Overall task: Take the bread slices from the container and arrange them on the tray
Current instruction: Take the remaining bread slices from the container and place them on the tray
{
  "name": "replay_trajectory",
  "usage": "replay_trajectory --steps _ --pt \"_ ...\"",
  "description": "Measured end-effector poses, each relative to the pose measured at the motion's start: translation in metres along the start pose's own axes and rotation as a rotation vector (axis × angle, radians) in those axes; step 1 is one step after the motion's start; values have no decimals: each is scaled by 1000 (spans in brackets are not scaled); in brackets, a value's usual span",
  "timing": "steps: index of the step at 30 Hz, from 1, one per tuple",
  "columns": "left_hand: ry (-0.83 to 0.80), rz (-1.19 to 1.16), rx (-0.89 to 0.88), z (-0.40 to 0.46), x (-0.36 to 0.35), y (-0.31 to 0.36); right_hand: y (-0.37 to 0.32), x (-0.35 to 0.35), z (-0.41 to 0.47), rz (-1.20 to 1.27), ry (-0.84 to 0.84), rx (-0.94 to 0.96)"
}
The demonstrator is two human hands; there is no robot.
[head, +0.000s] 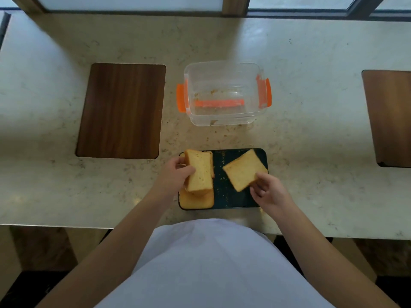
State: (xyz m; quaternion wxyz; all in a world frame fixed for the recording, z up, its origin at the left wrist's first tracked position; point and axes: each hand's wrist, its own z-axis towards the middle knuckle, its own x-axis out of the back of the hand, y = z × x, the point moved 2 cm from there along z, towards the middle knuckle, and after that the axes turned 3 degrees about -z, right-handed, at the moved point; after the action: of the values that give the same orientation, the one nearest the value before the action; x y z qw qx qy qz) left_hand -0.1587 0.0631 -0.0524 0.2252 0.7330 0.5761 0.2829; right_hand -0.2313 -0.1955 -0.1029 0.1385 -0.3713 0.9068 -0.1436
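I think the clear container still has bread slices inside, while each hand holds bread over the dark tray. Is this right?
Not quite. In the head view the clear container holds no slices, only crumbs. The rest stands: the left hand grips several slices and the right hand holds one slice over the dark tray.

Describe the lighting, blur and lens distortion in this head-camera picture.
Head view: soft daylight from the windows beyond the beige marble counter, broad faint shadows; wide-angle lens bows the counter's edges; the clear plastic container with orange clips looks slightly smeared; both hands fairly sharp.
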Motion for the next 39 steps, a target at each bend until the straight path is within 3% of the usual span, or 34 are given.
replay_trajectory --steps 8,17,24,35,39 --pt "-91 -118 62 1 -13 7 -1 2 4 54 164 -76" --pt "-106 -59 22 4 -25 12 3 -14 4 317 136 -20" --pt "-138 -73 38 2 -30 -2 13 -12 2 345 73 40" --pt "-215 -61 108 1 -41 -18 8 -9 2 124 64 73" --pt "-232 -270 182 -2 -56 -24 19 -2 -9 -114 57 63"
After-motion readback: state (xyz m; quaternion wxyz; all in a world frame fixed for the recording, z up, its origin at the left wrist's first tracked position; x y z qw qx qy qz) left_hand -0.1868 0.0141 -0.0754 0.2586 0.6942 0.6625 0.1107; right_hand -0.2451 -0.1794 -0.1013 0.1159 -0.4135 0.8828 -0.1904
